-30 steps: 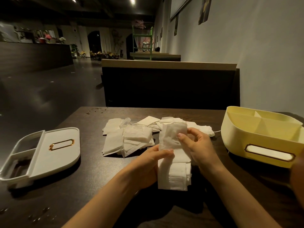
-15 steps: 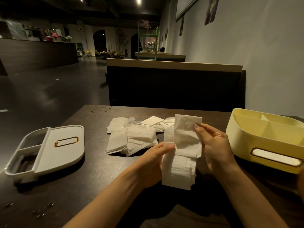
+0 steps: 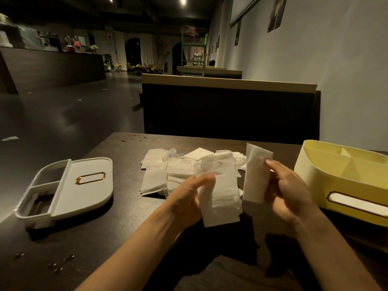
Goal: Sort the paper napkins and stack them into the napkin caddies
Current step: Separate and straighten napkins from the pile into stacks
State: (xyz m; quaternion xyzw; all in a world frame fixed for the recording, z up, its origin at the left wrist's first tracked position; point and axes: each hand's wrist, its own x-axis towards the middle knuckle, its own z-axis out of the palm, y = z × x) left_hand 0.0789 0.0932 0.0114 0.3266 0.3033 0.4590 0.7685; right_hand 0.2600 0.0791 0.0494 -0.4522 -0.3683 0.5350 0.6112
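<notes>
Early days: left hand (image 3: pixel 189 194) pinches a napkin bundle (image 3: pixel 220 198), right hand (image 3: pixel 290 192) pinches 1 napkin (image 3: pixel 256 173), the pile (image 3: pixel 165 173) waits, and yellow caddy (image 3: pixel 310 179) and white caddy (image 3: pixel 88 192) look empty.

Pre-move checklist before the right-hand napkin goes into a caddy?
1. Right hand pinches single napkin: ok.
2. Single napkin apart from the napkin stack in left hand: ok.
3. Yellow caddy upright, opening up: ok.
4. Nothing between right hand and yellow caddy: ok.
5. White caddy upright: not ok, appears to lie on its side.
6. Napkin's sort category: cannot tell.
</notes>
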